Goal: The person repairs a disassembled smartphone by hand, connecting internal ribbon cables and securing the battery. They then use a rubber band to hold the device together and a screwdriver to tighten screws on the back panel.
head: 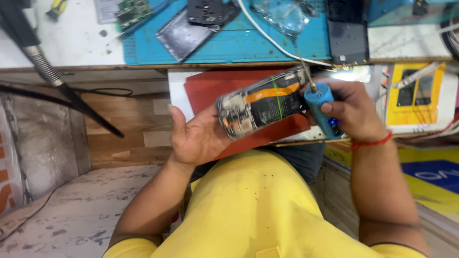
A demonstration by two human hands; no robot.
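Left hand (196, 138) palm up, fingers curled under one end of an opened smartphone with its back cover off (262, 106), cradling it. Phone sits between both hands, above the lap, tilted, its far end toward the right hand (351, 112). Right hand wrapped round a stubby blue powered screwdriver with a thin metal bit (319, 109); the bit points up past the phone's upper corner, body just beside the phone's edge. Contact between bit and phone: cannot tell, motion blur.

Phone's look: dark internals exposed, an orange flex ribbon running along it, a thin green line across the middle, silvery worn rim.

Handling, as a judgement: light, stiff, but fragile with the cover off; ribbon and board should not be pressed. Best held by the side rails or frame corners, as the left hand roughly does.

Beyond the hands: red mat (210, 86) on a white surface (175, 91); farther, a blue work mat (267, 45) with phone parts.
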